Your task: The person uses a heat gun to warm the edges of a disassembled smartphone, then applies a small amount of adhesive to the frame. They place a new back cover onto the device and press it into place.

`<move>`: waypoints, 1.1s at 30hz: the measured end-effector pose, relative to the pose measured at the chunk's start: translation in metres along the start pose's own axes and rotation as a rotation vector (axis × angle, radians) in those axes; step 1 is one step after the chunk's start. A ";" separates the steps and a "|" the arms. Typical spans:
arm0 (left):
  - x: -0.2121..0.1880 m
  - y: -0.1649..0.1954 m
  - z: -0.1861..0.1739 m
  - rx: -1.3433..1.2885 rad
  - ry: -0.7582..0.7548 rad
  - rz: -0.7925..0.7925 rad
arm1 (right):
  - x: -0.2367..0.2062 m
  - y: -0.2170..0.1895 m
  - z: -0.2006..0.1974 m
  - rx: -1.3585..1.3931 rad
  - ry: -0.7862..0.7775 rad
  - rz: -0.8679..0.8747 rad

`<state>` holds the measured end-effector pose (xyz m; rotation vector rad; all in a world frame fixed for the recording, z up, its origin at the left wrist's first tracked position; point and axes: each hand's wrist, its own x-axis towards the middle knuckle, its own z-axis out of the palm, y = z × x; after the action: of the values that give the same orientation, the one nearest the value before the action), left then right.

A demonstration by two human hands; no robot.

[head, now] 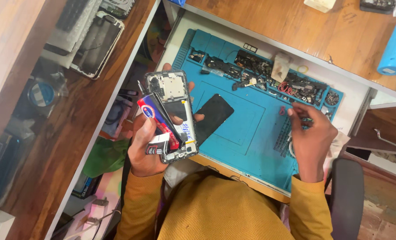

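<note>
Here, left hand (147, 149) grips opened phone (171, 113) upright.

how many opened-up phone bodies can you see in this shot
2. One opened phone frame is held in the left hand together with a red and white tube. Another phone shell lies on the wooden shelf at upper left. Others may be hidden among the clutter.

Phone repair shop: blue mat (251, 133), parts.

Even indoor light, slightly soft picture

Light is falling evenly, glaring faintly off the wooden desk (291, 22); the left shelf (38, 89) is blurring and bending toward the edge.
</note>
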<state>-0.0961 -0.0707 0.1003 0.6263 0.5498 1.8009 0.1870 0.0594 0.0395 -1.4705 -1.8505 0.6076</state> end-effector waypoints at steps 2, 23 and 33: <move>0.000 0.002 -0.002 -0.026 0.066 -0.049 | 0.002 -0.005 0.000 0.005 0.002 -0.017; -0.033 -0.005 0.006 0.091 0.036 -0.053 | 0.053 -0.074 0.135 0.090 -0.244 -0.656; -0.008 -0.031 0.014 0.294 -0.134 -0.154 | 0.038 -0.076 0.015 1.158 -0.394 0.145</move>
<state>-0.0630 -0.0680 0.0905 0.8738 0.7569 1.5332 0.1217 0.0783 0.0930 -0.6966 -1.1901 1.7521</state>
